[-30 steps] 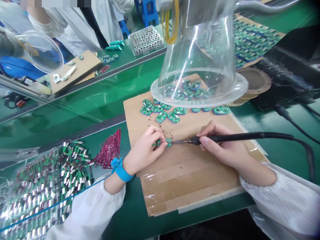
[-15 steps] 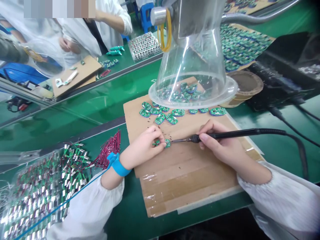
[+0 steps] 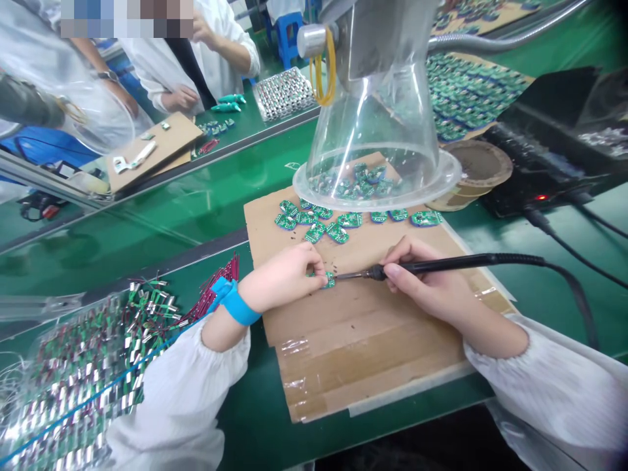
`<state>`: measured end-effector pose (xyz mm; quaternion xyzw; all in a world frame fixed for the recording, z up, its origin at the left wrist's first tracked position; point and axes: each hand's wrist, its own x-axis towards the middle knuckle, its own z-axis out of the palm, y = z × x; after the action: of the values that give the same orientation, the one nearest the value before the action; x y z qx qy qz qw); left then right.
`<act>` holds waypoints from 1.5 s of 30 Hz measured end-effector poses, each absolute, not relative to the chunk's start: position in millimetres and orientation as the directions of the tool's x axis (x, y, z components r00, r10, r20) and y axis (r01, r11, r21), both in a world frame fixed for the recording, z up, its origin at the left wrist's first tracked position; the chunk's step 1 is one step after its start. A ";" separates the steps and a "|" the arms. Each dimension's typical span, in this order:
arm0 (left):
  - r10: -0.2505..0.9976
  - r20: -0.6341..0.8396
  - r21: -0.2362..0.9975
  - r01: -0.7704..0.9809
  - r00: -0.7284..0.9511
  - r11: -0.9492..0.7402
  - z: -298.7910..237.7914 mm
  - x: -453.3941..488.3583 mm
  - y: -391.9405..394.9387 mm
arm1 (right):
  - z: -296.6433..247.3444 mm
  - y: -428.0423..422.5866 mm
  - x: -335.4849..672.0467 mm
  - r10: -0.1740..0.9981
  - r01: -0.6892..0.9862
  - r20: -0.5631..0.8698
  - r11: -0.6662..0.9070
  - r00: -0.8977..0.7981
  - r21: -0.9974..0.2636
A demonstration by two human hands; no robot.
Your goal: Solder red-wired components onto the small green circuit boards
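My left hand [image 3: 289, 275], with a blue strap round the wrist, is closed with thumb and fingertips pinched at a small green circuit board [image 3: 330, 280] on the cardboard sheet [image 3: 363, 347]. Its fingers cover much of the board, and any tiny part between them is hidden. In my right hand [image 3: 417, 275] is a soldering iron [image 3: 441, 263], gripped like a pen. The iron's thin metal tip points left and meets the board's right edge, as far as I can tell. Several more green circuit boards [image 3: 349, 220] lie beyond my hands on the cardboard.
A clear fume hood [image 3: 377, 131] hangs over the boards at the back. Bundled red wires [image 3: 216, 288] and many metal-and-green parts [image 3: 73, 373] lie left. At right stand a black box [image 3: 544, 170] and a round brown pot [image 3: 475, 167]. A co-worker [image 3: 216, 65] sits across.
My left fingers have curled in closer over the small board, covering more of its left side. The soldering iron's tip stays at the board. A red light now shows on the black box.
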<state>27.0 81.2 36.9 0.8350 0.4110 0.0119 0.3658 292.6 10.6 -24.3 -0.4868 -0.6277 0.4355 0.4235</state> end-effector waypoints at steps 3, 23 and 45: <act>0.726 -0.318 0.588 0.727 0.610 -0.354 38.5 30.2 80.0 | -22.1 10.5 291.6 0.980 0.262 0.111 0.152 -0.163 -0.953; 0.644 -0.283 0.643 0.639 0.711 -0.422 39.6 6.4 61.6 | -11.6 15.0 287.4 0.974 0.158 0.198 0.180 0.110 -0.971; 0.853 0.094 0.309 0.800 0.513 -0.515 9.0 -22.4 117.4 | -7.0 11.0 281.3 0.976 0.228 0.215 0.202 0.035 -0.953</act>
<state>-22.4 117.4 9.0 0.8622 0.4794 0.1178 0.1137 281.3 11.0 -7.0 -0.5118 -0.5878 0.3702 0.5054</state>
